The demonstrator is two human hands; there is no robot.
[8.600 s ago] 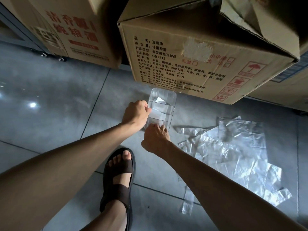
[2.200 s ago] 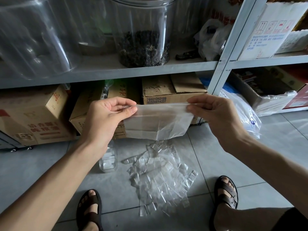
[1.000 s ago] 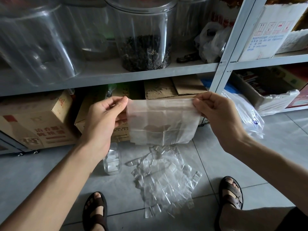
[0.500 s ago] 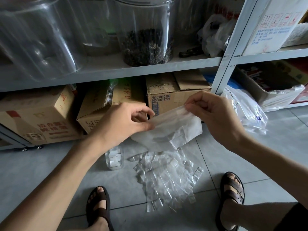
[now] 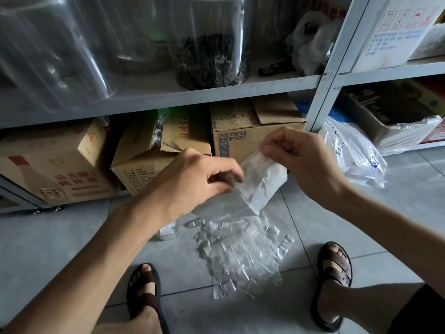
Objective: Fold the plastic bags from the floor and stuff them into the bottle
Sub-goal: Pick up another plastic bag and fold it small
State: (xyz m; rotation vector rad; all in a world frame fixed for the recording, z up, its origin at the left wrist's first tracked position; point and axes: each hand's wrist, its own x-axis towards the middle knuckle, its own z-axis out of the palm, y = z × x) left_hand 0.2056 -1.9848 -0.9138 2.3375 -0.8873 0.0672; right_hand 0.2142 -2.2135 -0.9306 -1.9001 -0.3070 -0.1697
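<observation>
1. A folded clear plastic bag is held in the air between both hands, in front of the lower shelf space; it hangs tilted, with its upper corner to the right and its lower end pointing down toward the floor
2. The bag's upper corner is pinched by the right hand between thumb and forefinger, the remaining fingers being loosely curled
3. The bag's left edge is pinched by the left hand, whose fingers are curled inward around it
4. A pile of clear plastic bags is spread on the tiled floor just below the held bag, between two feet in brown sandals
5. The bottle is seen on the floor just left of the pile; most of it is hidden behind the left forearm, so its contents cannot be told
6. Cardboard boxes are stored under a grey metal shelf, on which a clear jar with dark contents is placed
7. A printed plastic bag is seen lying on the floor to the right, beside the shelf upright
</observation>
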